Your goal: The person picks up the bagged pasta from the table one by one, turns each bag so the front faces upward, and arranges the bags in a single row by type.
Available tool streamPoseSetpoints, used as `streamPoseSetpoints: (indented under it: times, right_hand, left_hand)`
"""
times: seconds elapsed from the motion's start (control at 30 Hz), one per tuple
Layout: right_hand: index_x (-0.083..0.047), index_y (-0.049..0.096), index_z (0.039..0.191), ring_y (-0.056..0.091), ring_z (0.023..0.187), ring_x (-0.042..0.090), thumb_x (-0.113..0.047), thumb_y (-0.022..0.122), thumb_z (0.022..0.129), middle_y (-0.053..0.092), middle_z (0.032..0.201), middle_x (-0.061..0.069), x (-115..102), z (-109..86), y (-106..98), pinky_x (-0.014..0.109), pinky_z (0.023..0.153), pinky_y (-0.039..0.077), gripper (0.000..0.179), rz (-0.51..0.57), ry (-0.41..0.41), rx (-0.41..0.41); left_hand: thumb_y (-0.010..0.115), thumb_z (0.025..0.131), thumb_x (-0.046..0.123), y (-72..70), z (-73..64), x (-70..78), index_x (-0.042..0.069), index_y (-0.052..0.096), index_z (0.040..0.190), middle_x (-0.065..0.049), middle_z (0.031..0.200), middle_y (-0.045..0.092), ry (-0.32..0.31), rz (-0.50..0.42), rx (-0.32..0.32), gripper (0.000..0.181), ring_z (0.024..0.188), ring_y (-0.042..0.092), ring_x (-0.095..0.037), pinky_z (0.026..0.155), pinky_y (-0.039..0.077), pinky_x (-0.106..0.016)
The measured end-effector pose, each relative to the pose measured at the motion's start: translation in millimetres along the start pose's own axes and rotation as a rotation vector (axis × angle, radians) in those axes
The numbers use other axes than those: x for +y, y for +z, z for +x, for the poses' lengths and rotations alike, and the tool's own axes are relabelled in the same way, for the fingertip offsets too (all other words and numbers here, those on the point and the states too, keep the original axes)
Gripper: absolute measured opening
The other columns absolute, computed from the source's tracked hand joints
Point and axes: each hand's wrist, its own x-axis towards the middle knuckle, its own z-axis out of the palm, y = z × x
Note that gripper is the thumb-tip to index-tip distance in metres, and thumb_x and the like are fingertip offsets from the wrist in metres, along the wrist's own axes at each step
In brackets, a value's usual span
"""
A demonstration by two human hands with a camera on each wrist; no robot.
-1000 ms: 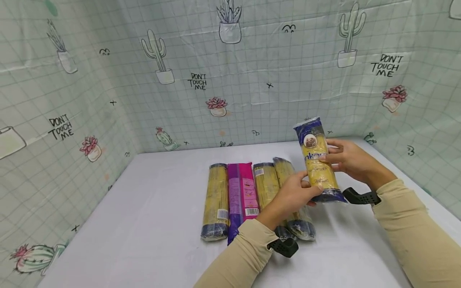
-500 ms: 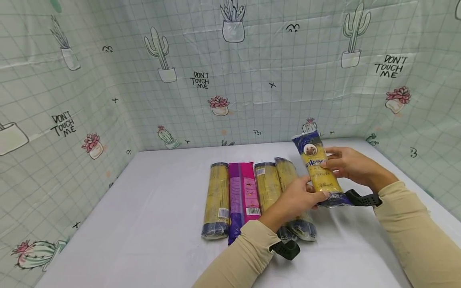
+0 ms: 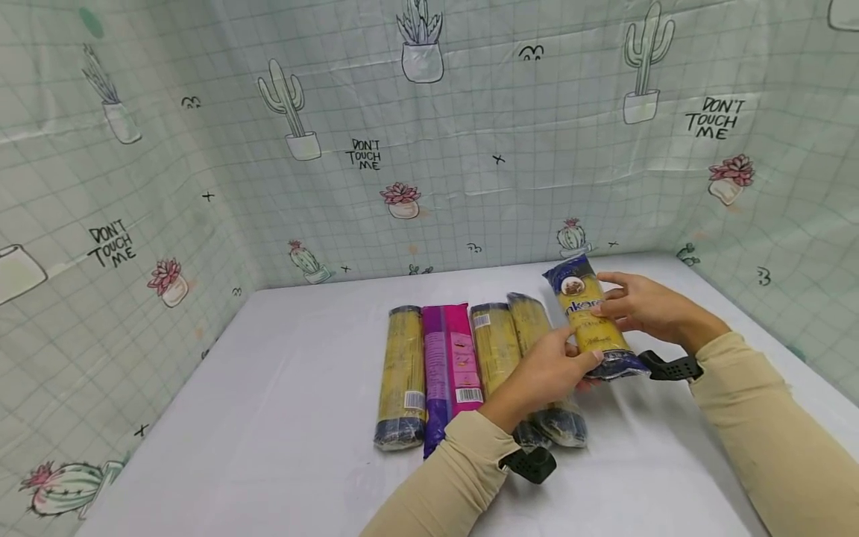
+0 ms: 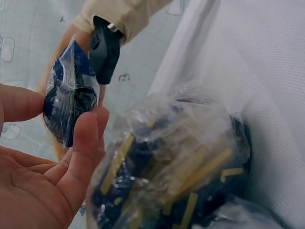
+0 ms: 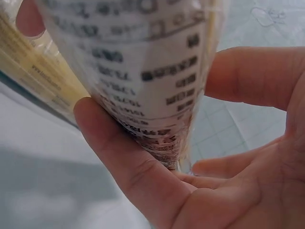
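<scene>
A yellow and blue pasta pack [image 3: 597,333] is held in both hands at the right of the table, its printed front facing up. Near its lower end my left hand [image 3: 545,371] pinches it, thumb on the front. My right hand [image 3: 649,307] grips its right side around the middle. The left wrist view shows the pack's sealed blue end [image 4: 71,95] between thumb and fingers. In the right wrist view, a white printed label [image 5: 167,71] covers the side between my fingers. Just left of the held pack lies another yellow pasta pack [image 3: 532,322], partly behind my left hand.
In a row lie a yellow pack [image 3: 405,358], a pink and purple pack [image 3: 452,354] and another yellow pack [image 3: 495,339]. The white table [image 3: 282,418] meets a cactus-print cloth [image 3: 470,201] at the back and sides.
The held pack's upper end has come down and tilted back, while both hands keep their hold. The row of packs has not moved.
</scene>
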Motion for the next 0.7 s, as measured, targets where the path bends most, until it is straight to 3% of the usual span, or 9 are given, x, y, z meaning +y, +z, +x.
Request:
streamPoseSetpoints:
  times: [0.27, 0.5, 0.7]
  right_hand:
    - [0.001, -0.004, 0.159, 0.063, 0.109, 0.028, -0.016, 0.063, 0.098, 0.042, 0.14, 0.036, 5.8, 4.8, 1.5, 0.043, 0.091, 0.054, 0.092, 0.014, 0.018, 0.007]
    - [0.004, -0.001, 0.158, 0.066, 0.103, 0.028, -0.013, 0.062, 0.099, 0.041, 0.14, 0.039, 8.1, 5.6, 4.2, 0.039, 0.086, 0.056, 0.088, 0.037, 0.032, 0.019]
    - [0.006, 0.005, 0.157, 0.067, 0.1, 0.028, -0.012, 0.062, 0.099, 0.049, 0.134, 0.034, 10.4, 5.6, 4.2, 0.04, 0.085, 0.057, 0.083, 0.053, 0.031, 0.014]
  left_hand:
    - [0.067, 0.098, 0.021, -0.4, 1.8, -3.1, 0.01, 0.044, 0.151, 0.001, 0.094, 0.067, -0.014, 0.008, 0.02, 0.059, 0.067, 0.067, -0.014, 0.064, 0.055, -0.031]
    - [0.066, 0.099, 0.026, -1.4, 1.6, -5.0, 0.007, 0.046, 0.149, 0.004, 0.091, 0.066, -0.014, 0.046, 0.019, 0.057, 0.066, 0.067, -0.011, 0.062, 0.049, -0.027]
    - [0.065, 0.099, 0.023, -0.9, 3.1, -6.3, 0.006, 0.043, 0.151, 0.003, 0.09, 0.066, -0.04, -0.027, -0.006, 0.059, 0.069, 0.07, -0.016, 0.07, 0.056, -0.032]
